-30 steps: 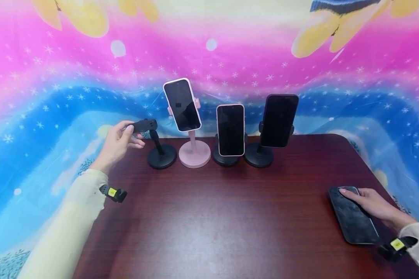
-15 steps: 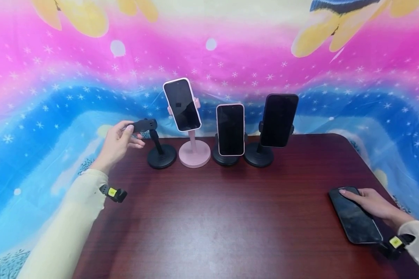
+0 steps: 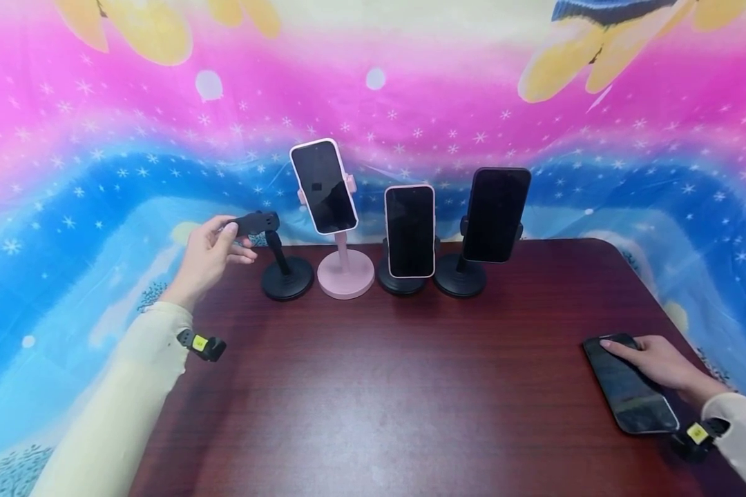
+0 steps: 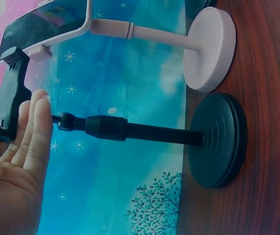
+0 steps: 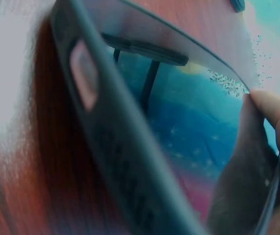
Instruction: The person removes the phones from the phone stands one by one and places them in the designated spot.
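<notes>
- By the left hand [image 3: 208,259], the black clamp [image 4: 12,98] of the leftmost stand [image 3: 288,279] is held at one end, its grip pinching between thumb and fingers.
- The leftmost stand is set upright on its round base at the far left of the tabletop [image 3: 373,386].
- By the right hand [image 3: 662,366], a dark phone [image 3: 634,390] is gripped near the tabletop's right side, its grip pinching the upper edge with the thumb laid over the screen; whether the tabletop is touched by the phone cannot be told.
- In its glossy screen, stands and patterned cloth [image 3: 373,110] are reflected.
- Just beside the leftmost stand, a white-edged phone [image 3: 324,186] is carried, tilted, by a pink stand [image 3: 347,276].
- Further right, a pink-edged phone [image 3: 410,231] and a black phone [image 3: 497,214] are held in two more black stands [image 3: 460,279].
</notes>
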The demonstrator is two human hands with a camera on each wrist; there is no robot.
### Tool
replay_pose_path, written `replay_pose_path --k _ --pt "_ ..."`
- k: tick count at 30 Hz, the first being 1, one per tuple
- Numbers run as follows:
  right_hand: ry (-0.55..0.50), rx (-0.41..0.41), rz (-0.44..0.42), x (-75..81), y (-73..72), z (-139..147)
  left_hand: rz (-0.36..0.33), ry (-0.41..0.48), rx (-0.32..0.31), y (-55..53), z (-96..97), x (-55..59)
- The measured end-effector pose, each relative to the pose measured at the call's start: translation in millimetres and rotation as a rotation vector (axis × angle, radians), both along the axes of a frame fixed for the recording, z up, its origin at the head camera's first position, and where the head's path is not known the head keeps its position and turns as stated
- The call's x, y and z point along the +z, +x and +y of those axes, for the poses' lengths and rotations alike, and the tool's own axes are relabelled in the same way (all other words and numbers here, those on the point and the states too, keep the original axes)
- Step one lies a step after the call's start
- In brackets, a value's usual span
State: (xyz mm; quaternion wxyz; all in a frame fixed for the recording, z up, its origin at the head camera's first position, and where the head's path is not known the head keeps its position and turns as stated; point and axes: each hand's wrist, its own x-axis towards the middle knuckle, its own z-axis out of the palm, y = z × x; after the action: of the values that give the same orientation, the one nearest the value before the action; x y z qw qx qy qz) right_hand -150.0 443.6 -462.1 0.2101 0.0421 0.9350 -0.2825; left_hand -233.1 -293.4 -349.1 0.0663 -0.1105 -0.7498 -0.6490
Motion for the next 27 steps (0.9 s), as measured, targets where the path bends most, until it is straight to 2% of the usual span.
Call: replay_pose_path --k 11,18,27 --pt "0.068 -0.014 0.132 -2.0 1.3 -2.7 0.013 0.017 0.002 -0.1 -1.0 -1.1" --pt "0.126 -0.002 0.12 -0.4 -1.0 -3.6 0.016 0.02 0.008 -0.3 -0.4 -1.1" --pt "0.17 -0.026 0.12 -1.6 -0.8 -1.4 0.011 0.014 0.02 -1.0 0.5 -2.8"
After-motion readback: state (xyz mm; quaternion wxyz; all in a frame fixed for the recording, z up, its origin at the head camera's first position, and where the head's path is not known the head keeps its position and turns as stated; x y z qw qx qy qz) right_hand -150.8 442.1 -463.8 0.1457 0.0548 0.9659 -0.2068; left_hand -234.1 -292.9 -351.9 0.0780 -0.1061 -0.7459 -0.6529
